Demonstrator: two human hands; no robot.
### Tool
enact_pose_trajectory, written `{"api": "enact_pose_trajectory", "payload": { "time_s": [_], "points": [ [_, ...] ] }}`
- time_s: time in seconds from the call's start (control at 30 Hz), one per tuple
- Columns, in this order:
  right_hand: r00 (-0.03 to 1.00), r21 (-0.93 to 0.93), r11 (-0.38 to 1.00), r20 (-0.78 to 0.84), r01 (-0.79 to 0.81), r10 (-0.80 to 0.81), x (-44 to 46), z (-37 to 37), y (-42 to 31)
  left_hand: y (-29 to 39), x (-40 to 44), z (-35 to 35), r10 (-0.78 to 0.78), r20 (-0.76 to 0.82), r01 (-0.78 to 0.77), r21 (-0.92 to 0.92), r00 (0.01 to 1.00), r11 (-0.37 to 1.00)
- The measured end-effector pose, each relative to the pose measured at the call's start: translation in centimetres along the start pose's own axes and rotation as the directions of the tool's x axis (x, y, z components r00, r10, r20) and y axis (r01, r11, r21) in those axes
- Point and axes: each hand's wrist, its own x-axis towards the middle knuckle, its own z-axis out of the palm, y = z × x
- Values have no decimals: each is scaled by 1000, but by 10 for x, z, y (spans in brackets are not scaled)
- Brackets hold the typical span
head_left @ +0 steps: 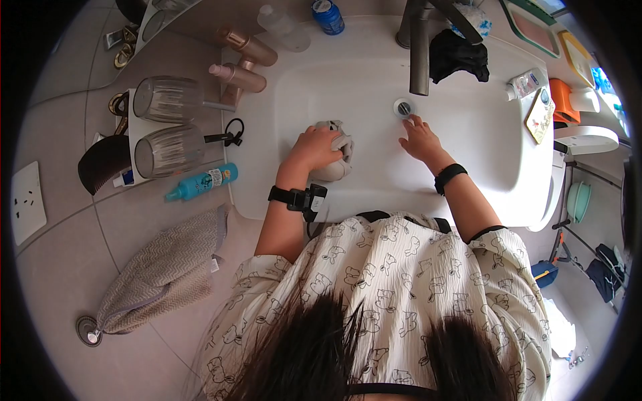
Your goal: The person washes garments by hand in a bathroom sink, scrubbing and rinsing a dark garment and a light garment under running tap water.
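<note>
In the white sink basin [374,157], my left hand [318,148] rests on a bunched greyish-beige cloth [334,167], its fingers curled over the cloth's top. My right hand [422,139] is at the drain [403,108], palm down, fingers apart, with the fingertips at the lower edge of the metal plug. Nothing shows in my right hand. Above the drain stands a dark grey faucet [419,60]. A black cloth [458,59] lies on the sink's back ledge, right of the faucet.
Pump bottles [246,77], a clear bottle [284,28] and a blue jar [328,17] stand at the back left. A teal bottle [202,182] and a hanging towel [164,271] are at left. A white tube [527,84] and an orange holder [565,101] sit at right.
</note>
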Motion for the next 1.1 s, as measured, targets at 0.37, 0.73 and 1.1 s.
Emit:
{"api": "enact_pose_trajectory", "payload": {
  "time_s": [0.37,0.73,1.1],
  "points": [
    [998,-9,998,10,67,-66,-3,10,0,-1,2,1,7,12,-7,28,1000,1000],
    [498,446,645,-859,621,115,-16,-153,9,10,-1,-6,152,-78,-154,-20,985,988],
    [390,-346,848,-773,402,-500,-6,-221,-8,79,51,14,261,151,-297,318,953,900]
  ]
}}
